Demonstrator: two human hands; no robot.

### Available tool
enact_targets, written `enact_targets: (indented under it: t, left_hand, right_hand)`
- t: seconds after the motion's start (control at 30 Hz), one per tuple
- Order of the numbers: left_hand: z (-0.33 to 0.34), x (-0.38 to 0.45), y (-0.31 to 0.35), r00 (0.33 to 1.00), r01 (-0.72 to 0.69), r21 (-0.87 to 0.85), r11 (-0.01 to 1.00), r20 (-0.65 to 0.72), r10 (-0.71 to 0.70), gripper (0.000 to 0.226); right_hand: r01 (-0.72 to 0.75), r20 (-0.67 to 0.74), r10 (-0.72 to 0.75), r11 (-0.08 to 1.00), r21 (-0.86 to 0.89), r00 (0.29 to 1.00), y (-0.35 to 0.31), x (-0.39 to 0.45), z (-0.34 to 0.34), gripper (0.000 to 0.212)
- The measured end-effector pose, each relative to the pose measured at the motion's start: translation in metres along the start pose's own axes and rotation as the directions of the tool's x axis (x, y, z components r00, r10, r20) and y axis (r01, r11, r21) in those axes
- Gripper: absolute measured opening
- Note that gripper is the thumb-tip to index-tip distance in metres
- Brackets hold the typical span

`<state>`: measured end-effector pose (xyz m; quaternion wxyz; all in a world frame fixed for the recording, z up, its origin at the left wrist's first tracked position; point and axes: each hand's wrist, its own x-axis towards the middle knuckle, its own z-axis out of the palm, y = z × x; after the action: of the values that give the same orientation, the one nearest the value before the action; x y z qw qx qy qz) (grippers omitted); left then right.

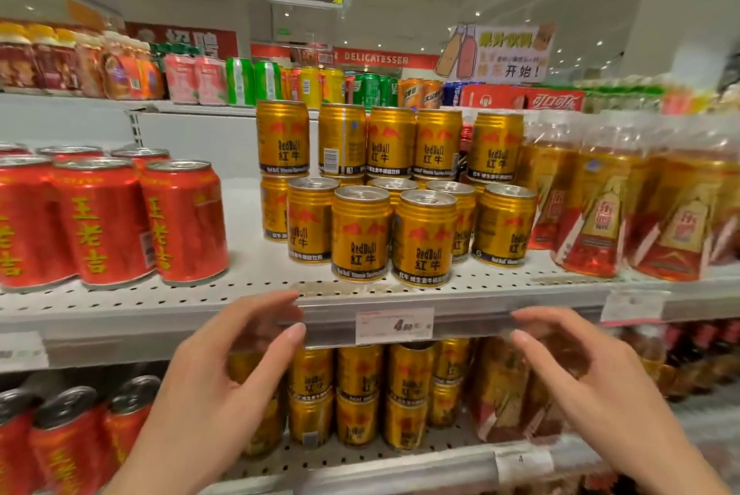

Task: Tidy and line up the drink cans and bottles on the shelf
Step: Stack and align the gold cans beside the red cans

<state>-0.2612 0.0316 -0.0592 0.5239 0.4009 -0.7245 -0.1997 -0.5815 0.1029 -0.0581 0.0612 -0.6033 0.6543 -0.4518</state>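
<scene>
Fingers of the left hand [224, 378] and right hand [592, 386] loosely curved, grasping nothing, raised before the shelf edge [200, 318]. Above and beyond the fingertips, gold cans [394, 230] stand clustered and stacked, unevenly aligned; red cans [108, 222] up to the left, wrapped bottles [608, 206] up to the right; price tag [394, 325] between the hands

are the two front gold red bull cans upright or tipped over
Upright. Both front gold Red Bull cans stand on their bases on the white perforated shelf, silver tops facing up, labels reading level. Neither hand touches them.
</scene>
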Motion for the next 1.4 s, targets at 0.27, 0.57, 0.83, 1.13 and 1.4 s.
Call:
enact_targets:
  t: [0.27,0.57,0.83,1.13,1.4]
  left_hand:
    - [-0.007,0.047,0.016,0.974,-0.225,0.318,0.921,0.035,0.225,0.035]
    - [-0.009,0.135,0.036,0.955,-0.248,0.622,0.742,0.287,0.079,0.051]
    - [-0.018,0.164,0.041,0.908,-0.211,0.566,0.797,0.415,-0.054,0.033]
    - [-0.044,0.154,0.064,0.868,-0.297,0.711,0.638,0.479,-0.13,0.034]
    - [-0.051,0.147,0.057,0.882,-0.399,0.766,0.504,0.47,-0.017,0.048]
  right_hand:
    - [0.297,-0.058,-0.297,0.955,-0.019,0.953,-0.028,0.055,-0.017,0.031]
    - [0.646,0.171,-0.624,0.748,-0.149,0.762,-0.078,0.125,0.012,0.05]
    - [0.606,0.239,-0.577,0.792,-0.067,0.781,-0.079,0.143,0.028,0.034]
    - [0.591,0.186,-0.578,0.806,-0.021,0.795,-0.077,0.139,0.034,0.037]
    - [0.579,0.155,-0.567,0.814,-0.043,0.809,-0.078,0.137,0.036,0.032]
